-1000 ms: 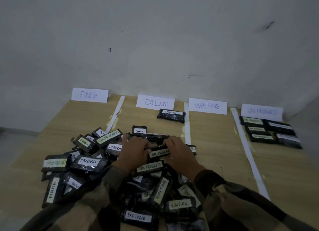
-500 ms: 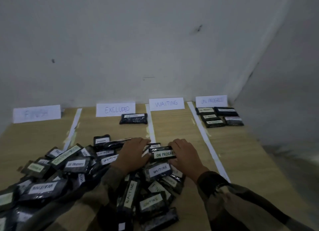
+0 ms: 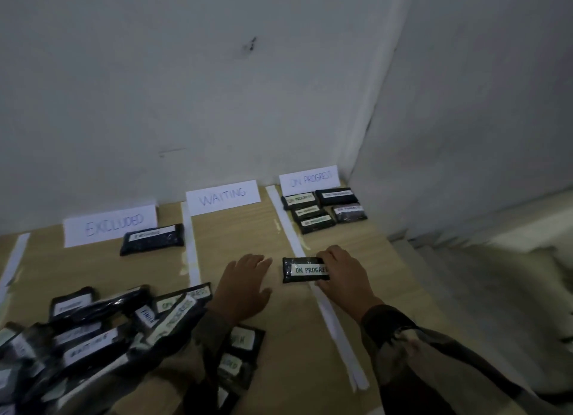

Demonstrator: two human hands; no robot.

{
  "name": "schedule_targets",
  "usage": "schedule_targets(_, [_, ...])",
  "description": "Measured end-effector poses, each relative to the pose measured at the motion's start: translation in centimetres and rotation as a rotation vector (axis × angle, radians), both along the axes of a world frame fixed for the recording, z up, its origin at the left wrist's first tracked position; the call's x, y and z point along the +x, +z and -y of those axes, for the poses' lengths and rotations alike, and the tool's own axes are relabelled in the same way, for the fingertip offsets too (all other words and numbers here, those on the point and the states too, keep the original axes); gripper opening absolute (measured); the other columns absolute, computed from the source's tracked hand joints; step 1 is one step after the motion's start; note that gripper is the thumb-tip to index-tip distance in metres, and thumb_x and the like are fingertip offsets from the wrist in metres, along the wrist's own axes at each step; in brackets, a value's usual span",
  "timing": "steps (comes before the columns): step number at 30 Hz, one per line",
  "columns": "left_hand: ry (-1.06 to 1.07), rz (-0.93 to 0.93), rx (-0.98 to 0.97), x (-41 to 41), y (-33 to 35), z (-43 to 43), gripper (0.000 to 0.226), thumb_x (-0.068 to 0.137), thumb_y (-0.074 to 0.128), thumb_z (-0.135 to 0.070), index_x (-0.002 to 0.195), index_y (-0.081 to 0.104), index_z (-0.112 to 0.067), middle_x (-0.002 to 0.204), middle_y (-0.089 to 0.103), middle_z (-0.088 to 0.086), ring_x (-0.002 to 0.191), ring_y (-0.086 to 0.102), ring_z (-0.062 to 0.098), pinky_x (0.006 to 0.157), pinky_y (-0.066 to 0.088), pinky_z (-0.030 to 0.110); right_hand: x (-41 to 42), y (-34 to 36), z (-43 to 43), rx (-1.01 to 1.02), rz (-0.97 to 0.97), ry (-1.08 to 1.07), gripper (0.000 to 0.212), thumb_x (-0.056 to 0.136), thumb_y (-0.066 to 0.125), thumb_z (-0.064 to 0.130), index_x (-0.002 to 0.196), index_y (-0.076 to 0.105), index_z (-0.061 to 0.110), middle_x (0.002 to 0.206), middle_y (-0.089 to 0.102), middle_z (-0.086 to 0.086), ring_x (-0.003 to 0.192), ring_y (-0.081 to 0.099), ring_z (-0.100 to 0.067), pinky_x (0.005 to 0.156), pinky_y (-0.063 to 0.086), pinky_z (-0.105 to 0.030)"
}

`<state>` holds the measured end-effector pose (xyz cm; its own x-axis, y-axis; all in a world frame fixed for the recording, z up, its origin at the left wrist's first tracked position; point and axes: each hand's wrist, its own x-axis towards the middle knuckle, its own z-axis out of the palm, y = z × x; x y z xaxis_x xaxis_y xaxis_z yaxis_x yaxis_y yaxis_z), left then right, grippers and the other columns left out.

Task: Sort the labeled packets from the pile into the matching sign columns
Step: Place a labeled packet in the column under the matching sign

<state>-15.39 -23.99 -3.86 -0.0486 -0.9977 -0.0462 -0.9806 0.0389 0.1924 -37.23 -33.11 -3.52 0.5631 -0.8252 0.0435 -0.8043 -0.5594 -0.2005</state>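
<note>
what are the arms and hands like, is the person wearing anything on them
Both hands are bare: no gloves on the left hand or the right hand, and no ring or watch shows in the dim light. The left sleeve and right sleeve are long, reach the wrists, and carry a dark blotchy pattern of olive, brown and near-black.

Gripping an ON PROGRESS packet (image 3: 302, 270) in the right hand (image 3: 344, 278), right over the white tape strip (image 3: 292, 237) edging the WAITING column (image 3: 238, 231). Holding the left hand (image 3: 245, 287) flat, fingers spread, just beside it. Looking ahead at five packets (image 3: 313, 213) before the ON PROGRESS sign (image 3: 308, 179), pile (image 3: 93, 337) heaped at lower left.
</note>
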Motion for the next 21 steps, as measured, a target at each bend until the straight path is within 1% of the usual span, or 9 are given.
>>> schedule_targets(2, [0.002, 0.044, 0.004, -1.4, -0.1, 1.7, 0.064, 0.062, 0.072, -0.044, 0.118, 0.061, -0.016, 0.113, 0.065, 0.006, 0.102, 0.064, 0.028, 0.076, 0.055, 0.044, -1.3, -0.2, 2.0, 0.016, 0.003, -0.027, 0.045, 0.080, 0.065, 0.025, 0.123, 0.053, 0.015, 0.119, 0.050, -0.005, 0.100, 0.054, -0.024, 0.079, 0.046, -0.033])
schedule_targets(4, [0.012, 0.067, -0.027, -2.8, -0.7, 3.5, 0.066, 0.057, 0.078, -0.044, 0.115, 0.062, -0.016, 0.112, 0.066, 0.005, 0.101, 0.065, 0.027, 0.076, 0.055, 0.044, -2.4, -0.5, 4.1, 0.032, -0.005, -0.050, 0.047, 0.081, 0.064, 0.025, 0.125, 0.051, 0.017, 0.123, 0.048, -0.004, 0.103, 0.053, -0.022, 0.081, 0.046, -0.032])
schedule_targets(5, [0.015, 0.062, -0.023, -3.5, -0.8, 4.4, 0.066, 0.059, 0.078, -0.043, 0.117, 0.062, -0.015, 0.114, 0.065, 0.006, 0.104, 0.063, 0.028, 0.079, 0.053, 0.045, -3.0, -0.6, 5.1, 0.039, -0.010, -0.059, 0.048, 0.081, 0.064, 0.025, 0.126, 0.050, 0.017, 0.123, 0.048, -0.003, 0.104, 0.052, -0.021, 0.082, 0.047, -0.032])
schedule_targets(6, [0.022, 0.041, -0.015, -4.1, -1.1, 5.3, 0.066, 0.065, 0.075, -0.042, 0.122, 0.058, -0.015, 0.121, 0.062, 0.007, 0.111, 0.060, 0.029, 0.086, 0.050, 0.046, -3.5, -0.7, 6.1, 0.044, -0.014, -0.068, 0.048, 0.081, 0.064, 0.025, 0.126, 0.050, 0.017, 0.124, 0.048, -0.003, 0.104, 0.053, -0.021, 0.081, 0.048, -0.032])
schedule_targets(8, [0.034, -0.004, 0.004, -5.5, -1.6, 7.0, 0.066, 0.081, 0.062, -0.040, 0.138, 0.042, -0.016, 0.140, 0.046, 0.007, 0.130, 0.042, 0.027, 0.104, 0.035, 0.047, -4.5, -0.9, 8.2, 0.059, -0.024, -0.086, 0.047, 0.082, 0.062, 0.025, 0.127, 0.049, 0.017, 0.123, 0.047, -0.004, 0.102, 0.053, -0.021, 0.080, 0.049, -0.032])
schedule_targets(10, [0.046, -0.015, 0.010, -6.8, -2.3, 8.7, 0.065, 0.090, 0.050, -0.042, 0.146, 0.026, -0.020, 0.150, 0.031, 0.004, 0.139, 0.025, 0.024, 0.113, 0.023, 0.044, -5.4, -1.2, 10.2, 0.070, -0.042, -0.100, 0.048, 0.083, 0.061, 0.024, 0.128, 0.048, 0.016, 0.124, 0.046, -0.005, 0.101, 0.054, -0.022, 0.079, 0.049, -0.033])
schedule_targets(13, [0.063, -0.023, 0.028, -8.5, -3.0, 10.8, 0.065, 0.092, 0.046, -0.044, 0.147, 0.021, -0.021, 0.153, 0.026, 0.003, 0.141, 0.019, 0.023, 0.114, 0.019, 0.042, -6.8, -1.8, 12.9, 0.086, -0.066, -0.123, 0.049, 0.084, 0.062, 0.025, 0.130, 0.047, 0.017, 0.126, 0.045, -0.005, 0.103, 0.053, -0.022, 0.081, 0.049, -0.033])
schedule_targets(18, [0.067, -0.029, 0.070, -10.7, -4.6, 13.0, 0.064, 0.091, 0.046, -0.043, 0.146, 0.023, -0.020, 0.152, 0.028, 0.003, 0.140, 0.023, 0.022, 0.113, 0.023, 0.043, -8.4, -3.1, 16.4, 0.130, -0.084, -0.141, 0.047, 0.085, 0.061, 0.026, 0.129, 0.046, 0.018, 0.127, 0.042, -0.002, 0.104, 0.051, -0.017, 0.084, 0.050, -0.030])
schedule_targets(21, [0.078, -0.029, 0.136, -11.4, -5.2, 14.0, 0.065, 0.092, 0.045, -0.043, 0.147, 0.018, -0.022, 0.154, 0.022, 0.002, 0.142, 0.017, 0.021, 0.115, 0.017, 0.045, -8.8, -3.7, 17.9, 0.166, -0.078, -0.144, 0.049, 0.086, 0.061, 0.026, 0.131, 0.044, 0.017, 0.130, 0.040, -0.002, 0.106, 0.052, -0.017, 0.087, 0.049, -0.029])
